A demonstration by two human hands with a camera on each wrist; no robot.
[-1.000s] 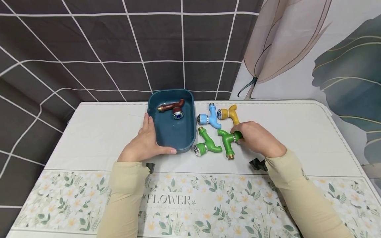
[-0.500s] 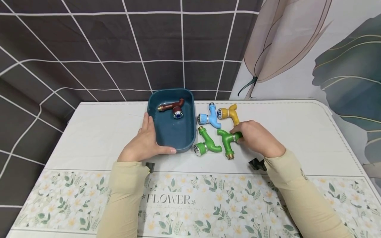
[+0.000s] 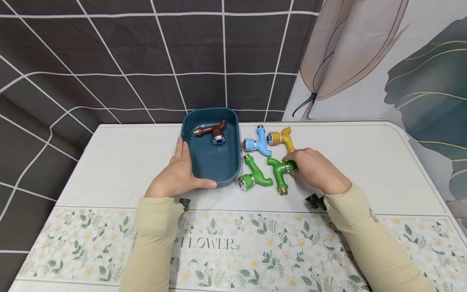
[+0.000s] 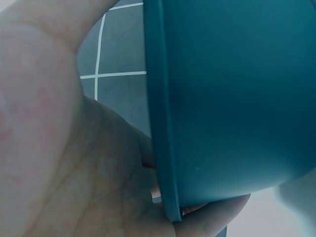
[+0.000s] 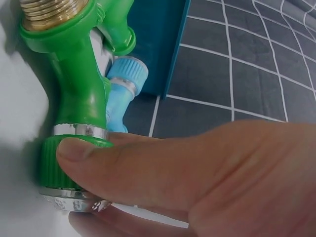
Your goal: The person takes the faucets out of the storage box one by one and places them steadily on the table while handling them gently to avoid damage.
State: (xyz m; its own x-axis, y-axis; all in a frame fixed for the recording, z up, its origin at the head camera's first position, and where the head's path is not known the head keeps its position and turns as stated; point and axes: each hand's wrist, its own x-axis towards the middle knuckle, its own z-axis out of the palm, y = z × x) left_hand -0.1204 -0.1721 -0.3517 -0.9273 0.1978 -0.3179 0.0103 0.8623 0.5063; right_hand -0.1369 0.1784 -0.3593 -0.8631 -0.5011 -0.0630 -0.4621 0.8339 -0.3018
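Observation:
My right hand (image 3: pixel 317 169) pinches the ribbed knob of a green faucet (image 3: pixel 279 177); the right wrist view shows the thumb pressed on that knob, above its silver cap. The faucet's brass threaded end points toward me. My left hand (image 3: pixel 174 174) rests against the near left corner of a dark teal tray (image 3: pixel 215 184), fingers straight along its left side and thumb along its near side. In the left wrist view, the tray's outer wall (image 4: pixel 237 98) fills the right half. A brown faucet (image 3: pixel 213 130) with a chrome-capped knob lies inside the tray, toward its far end.
A second green faucet (image 3: pixel 256 174) lies between the tray and the held one. Behind them are a light blue faucet (image 3: pixel 262 142) and a yellow faucet (image 3: pixel 286 140). The white table (image 3: pixel 120 162) carries a floral printed strip and meets a dark gridded cloth (image 3: pixel 197 44) behind.

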